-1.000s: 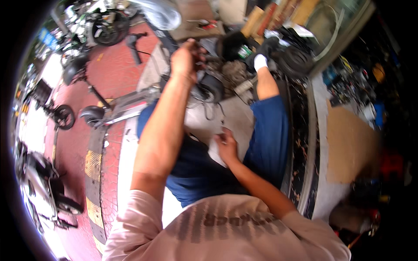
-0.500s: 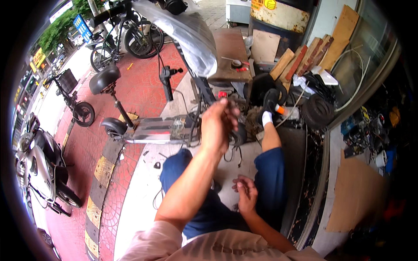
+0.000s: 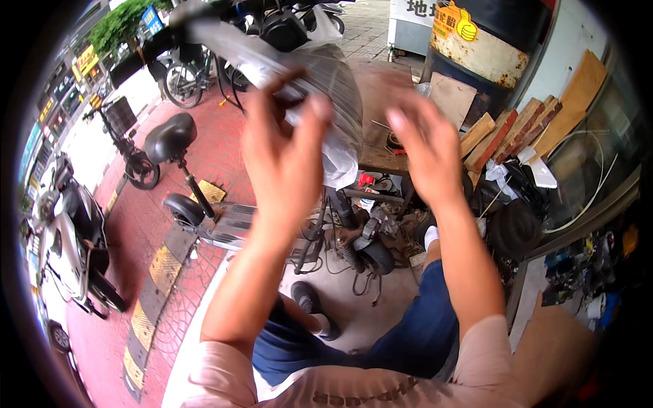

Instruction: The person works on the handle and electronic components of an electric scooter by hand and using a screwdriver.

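Observation:
My left hand (image 3: 284,160) is raised in front of the plastic-wrapped handlebar of an electric scooter. Its thumb and fingers are apart and smeared by motion, with a dark patch between them that I cannot make out. Clear plastic wrap (image 3: 340,115) hangs from the handlebar, behind and right of this hand. To the right my right hand (image 3: 432,153) is lifted in front of a brown wooden table (image 3: 384,160), fingers stretched out and blurred, with nothing seen in them. Beyond my knees stands the scooter, its black seat (image 3: 170,139) at the left and front wheel (image 3: 377,257) nearer the middle.
Wood planks (image 3: 513,129) lean at the right beside a rusty drum (image 3: 479,47). Tyres (image 3: 513,228) and loose parts lie near the doorway. A parked motor scooter (image 3: 68,238) and a black-and-yellow kerb ramp (image 3: 163,268) are at the left. Loose cables (image 3: 367,285) lie by the front wheel.
My right hand has risen from my lap to table height. The left hand has moved up and left toward the handlebar. The view has shifted, and a shoe now shows between my legs.

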Tool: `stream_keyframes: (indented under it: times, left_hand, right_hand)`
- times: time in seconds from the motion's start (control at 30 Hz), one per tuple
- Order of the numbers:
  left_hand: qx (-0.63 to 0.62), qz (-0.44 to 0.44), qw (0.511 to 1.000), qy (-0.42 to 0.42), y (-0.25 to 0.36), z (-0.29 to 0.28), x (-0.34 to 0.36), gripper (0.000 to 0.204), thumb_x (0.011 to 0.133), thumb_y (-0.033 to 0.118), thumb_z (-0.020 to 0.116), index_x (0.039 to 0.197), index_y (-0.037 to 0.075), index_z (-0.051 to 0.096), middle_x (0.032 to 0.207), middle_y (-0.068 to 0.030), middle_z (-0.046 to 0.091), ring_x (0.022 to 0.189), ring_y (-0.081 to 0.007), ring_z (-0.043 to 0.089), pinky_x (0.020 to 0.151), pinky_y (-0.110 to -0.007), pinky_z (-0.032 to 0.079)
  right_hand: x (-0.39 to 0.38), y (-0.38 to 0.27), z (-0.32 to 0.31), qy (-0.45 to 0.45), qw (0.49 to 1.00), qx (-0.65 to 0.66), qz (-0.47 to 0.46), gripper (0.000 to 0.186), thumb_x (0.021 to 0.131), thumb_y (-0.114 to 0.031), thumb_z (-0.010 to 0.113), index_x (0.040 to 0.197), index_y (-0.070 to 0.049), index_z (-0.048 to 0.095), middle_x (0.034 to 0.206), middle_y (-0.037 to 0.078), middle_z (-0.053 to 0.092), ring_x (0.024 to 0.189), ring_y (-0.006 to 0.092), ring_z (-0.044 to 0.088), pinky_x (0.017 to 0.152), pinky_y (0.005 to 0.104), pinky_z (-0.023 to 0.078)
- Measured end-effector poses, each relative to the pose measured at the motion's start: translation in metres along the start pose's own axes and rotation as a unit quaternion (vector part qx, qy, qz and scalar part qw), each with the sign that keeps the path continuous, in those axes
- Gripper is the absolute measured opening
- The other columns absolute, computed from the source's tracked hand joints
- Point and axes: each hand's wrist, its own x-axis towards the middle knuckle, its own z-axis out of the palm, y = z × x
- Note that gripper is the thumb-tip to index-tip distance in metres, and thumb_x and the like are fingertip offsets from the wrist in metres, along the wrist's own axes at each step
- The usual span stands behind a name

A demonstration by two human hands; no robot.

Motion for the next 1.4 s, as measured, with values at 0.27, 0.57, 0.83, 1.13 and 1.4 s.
stream_keyframes:
  times: [0.27, 0.57, 0.83, 1.13, 1.4]
  left_hand:
    - [0.205, -0.008, 0.977, 0.053, -0.051, 0.004, 0.136, 0.058, 0.084, 0.031, 0.081, 0.118, -0.011, 0.060, 0.108, -0.0301, 0.072, 0.105, -0.0408, 0.071, 0.094, -0.044, 0.054]
    - [0.343, -0.005, 0.939, -0.007, -0.053, -0.003, 0.165, 0.063, 0.086, 0.033, 0.075, 0.136, -0.001, 0.057, 0.114, -0.0270, 0.072, 0.109, -0.0402, 0.070, 0.095, -0.046, 0.053]
    - [0.218, 0.092, 0.964, -0.120, -0.053, -0.005, 0.189, 0.037, 0.082, 0.013, 0.064, 0.114, -0.005, 0.061, 0.099, -0.0170, 0.072, 0.085, -0.0318, 0.072, 0.081, -0.039, 0.056]
    - [-0.258, -0.125, 0.947, -0.143, -0.078, -0.012, 0.197, 0.055, 0.074, 0.007, 0.049, 0.126, -0.007, 0.056, 0.124, -0.0270, 0.068, 0.114, -0.0378, 0.067, 0.091, -0.050, 0.059]
    - [-0.233, -0.253, 0.930, -0.131, -0.069, -0.025, 0.204, 0.046, 0.088, 0.019, 0.055, 0.121, -0.012, 0.059, 0.118, -0.0263, 0.070, 0.103, -0.0373, 0.071, 0.092, -0.047, 0.058]
  right_hand:
    - [0.184, 0.052, 0.106, -0.051, 0.996, -0.070, -0.011, 0.048, 0.085, -0.024, 0.075, 0.127, -0.003, 0.068, 0.123, 0.021, 0.071, 0.106, 0.0358, 0.072, 0.093, 0.0420, 0.055]
    - [0.137, 0.026, 0.109, -0.045, 0.995, -0.014, -0.090, 0.031, 0.083, -0.010, 0.068, 0.110, 0.004, 0.071, 0.115, 0.024, 0.069, 0.108, 0.0390, 0.069, 0.095, 0.0411, 0.053]
    - [0.131, 0.103, 0.043, -0.095, 0.993, -0.063, -0.014, 0.035, 0.092, -0.010, 0.068, 0.126, 0.000, 0.071, 0.115, 0.014, 0.075, 0.103, 0.0221, 0.072, 0.090, 0.0324, 0.056]
    - [0.064, 0.319, -0.039, -0.203, 0.847, -0.371, 0.322, 0.043, 0.089, -0.020, 0.062, 0.131, -0.012, 0.069, 0.128, 0.024, 0.067, 0.121, 0.0416, 0.063, 0.101, 0.0494, 0.051]
    - [0.059, 0.356, -0.031, -0.203, 0.828, -0.401, 0.335, 0.040, 0.086, -0.014, 0.065, 0.125, -0.013, 0.074, 0.122, 0.021, 0.072, 0.117, 0.0390, 0.067, 0.100, 0.0462, 0.052]
